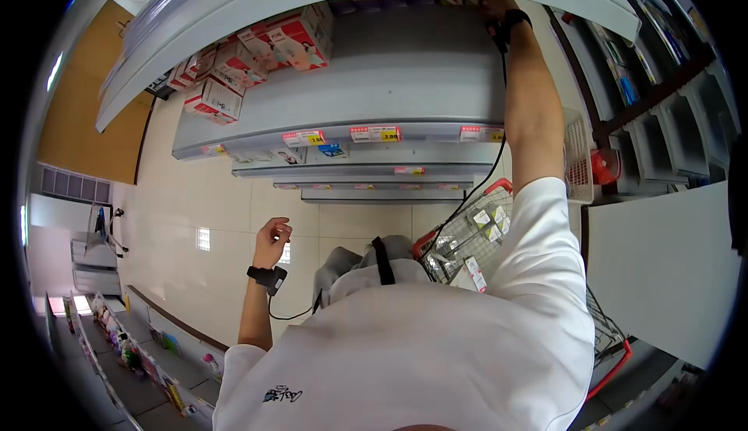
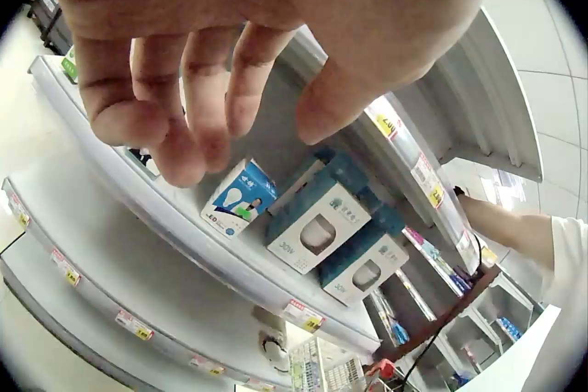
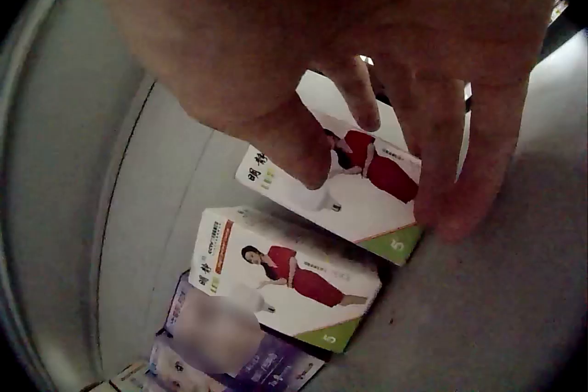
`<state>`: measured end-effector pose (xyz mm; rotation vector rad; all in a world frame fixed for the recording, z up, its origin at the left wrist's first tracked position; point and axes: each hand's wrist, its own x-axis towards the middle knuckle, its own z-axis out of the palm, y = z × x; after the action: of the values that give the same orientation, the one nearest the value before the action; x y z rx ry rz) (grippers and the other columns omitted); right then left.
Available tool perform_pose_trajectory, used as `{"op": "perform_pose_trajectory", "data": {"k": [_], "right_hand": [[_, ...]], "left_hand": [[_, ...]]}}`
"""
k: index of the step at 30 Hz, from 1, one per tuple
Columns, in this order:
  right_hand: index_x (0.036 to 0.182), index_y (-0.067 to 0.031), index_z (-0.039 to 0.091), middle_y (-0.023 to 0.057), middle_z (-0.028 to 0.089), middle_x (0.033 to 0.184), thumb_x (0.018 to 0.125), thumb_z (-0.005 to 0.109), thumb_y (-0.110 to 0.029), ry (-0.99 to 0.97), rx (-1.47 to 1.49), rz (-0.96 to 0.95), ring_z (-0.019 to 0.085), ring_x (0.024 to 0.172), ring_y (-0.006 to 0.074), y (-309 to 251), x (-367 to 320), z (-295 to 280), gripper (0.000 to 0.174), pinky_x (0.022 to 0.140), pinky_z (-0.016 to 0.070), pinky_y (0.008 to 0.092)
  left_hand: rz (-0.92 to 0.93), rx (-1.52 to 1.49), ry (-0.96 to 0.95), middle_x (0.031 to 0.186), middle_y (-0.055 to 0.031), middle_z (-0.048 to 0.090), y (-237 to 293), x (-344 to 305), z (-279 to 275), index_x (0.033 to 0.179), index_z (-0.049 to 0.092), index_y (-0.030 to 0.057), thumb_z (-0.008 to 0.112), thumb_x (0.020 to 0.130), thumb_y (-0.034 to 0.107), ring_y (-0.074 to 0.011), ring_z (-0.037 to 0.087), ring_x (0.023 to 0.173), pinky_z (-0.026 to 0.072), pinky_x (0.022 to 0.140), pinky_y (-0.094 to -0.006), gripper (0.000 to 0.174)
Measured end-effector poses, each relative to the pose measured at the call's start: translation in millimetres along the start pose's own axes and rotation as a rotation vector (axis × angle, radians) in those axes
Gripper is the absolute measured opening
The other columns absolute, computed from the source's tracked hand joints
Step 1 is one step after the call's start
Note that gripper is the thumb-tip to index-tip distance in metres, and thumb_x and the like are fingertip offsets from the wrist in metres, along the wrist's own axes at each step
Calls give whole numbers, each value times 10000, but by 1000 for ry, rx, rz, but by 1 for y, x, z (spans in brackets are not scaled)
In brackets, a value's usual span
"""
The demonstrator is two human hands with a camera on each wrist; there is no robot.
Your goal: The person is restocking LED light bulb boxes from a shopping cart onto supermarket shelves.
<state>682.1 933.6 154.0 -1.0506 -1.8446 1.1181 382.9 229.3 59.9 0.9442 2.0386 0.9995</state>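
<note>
Our right hand spans a white-and-green box on the shelf, beside a matching carton; we cannot tell whether its fingers clasp it. Our left hand, loosely curled, holds nothing, near blue-and-white bulb boxes.
</note>
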Motion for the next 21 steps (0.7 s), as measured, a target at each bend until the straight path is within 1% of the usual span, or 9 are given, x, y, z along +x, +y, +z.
{"op": "perform_pose_trajectory", "data": {"k": [2,4,7,11,15,17,18,19,21], "right_hand": [[1052,0,583,85,615,771,847,642,-175,22,112,63,559,596,166,-10,-19,-5,276,532,474,304],[1082,-2,600,104,644,837,850,645,-195,78,-259,-163,616,650,181,-37,-52,-12,305,555,496,299],[1103,-8,586,98,640,879,859,642,-242,138,-368,-189,615,680,185,-45,-69,-20,342,581,499,315],[1131,-16,567,91,634,935,872,638,-305,101,-288,-46,614,720,190,-52,-89,-33,394,617,503,336],[1159,-24,547,83,628,991,885,633,-368,-6,-57,187,613,760,195,-53,-117,-32,447,652,507,357],[1173,-28,538,79,625,1019,892,631,-399,-20,46,237,612,780,197,-63,-137,-30,475,670,509,367],[1104,-46,586,48,650,969,890,645,-284,27,50,219,634,740,172,-71,-151,-29,326,603,500,332],[1074,94,610,179,662,930,836,713,-341,151,-75,164,674,762,203,-101,-184,-18,506,592,541,320],[1261,-12,503,172,640,1089,872,664,-248,188,-84,201,661,876,227,-165,-239,-11,482,691,548,335]], "left_hand": [[-2,-16,-26,829,-54,636,0,1,-1,1095,597,0,579,853,66,-123,604,692,503,607,-256,252],[0,5,-56,831,-57,637,8,1,-2,1097,596,-1,582,857,64,-125,605,686,504,605,-255,249],[10,16,-102,836,-62,640,17,6,-5,1101,593,0,588,865,65,-125,608,677,504,599,-252,244],[59,4,-168,845,-63,643,17,21,-7,1106,588,0,589,875,69,-119,612,677,500,586,-248,241],[68,-6,-219,838,-64,637,16,32,-3,1110,585,-4,592,890,96,-127,609,671,495,576,-246,242],[75,-49,-254,830,-63,634,7,38,0,1102,586,-10,593,895,104,-128,608,666,488,564,-247,236],[101,-67,-269,831,-62,635,0,42,2,1101,585,-12,595,894,107,-126,606,659,483,557,-249,238],[126,-84,-287,832,-62,636,-6,46,5,1099,585,-14,597,894,110,-125,604,651,478,550,-250,240],[142,-115,-336,829,-57,637,-14,49,13,1100,587,-12,604,889,118,-113,596,634,457,527,-240,248]]}}
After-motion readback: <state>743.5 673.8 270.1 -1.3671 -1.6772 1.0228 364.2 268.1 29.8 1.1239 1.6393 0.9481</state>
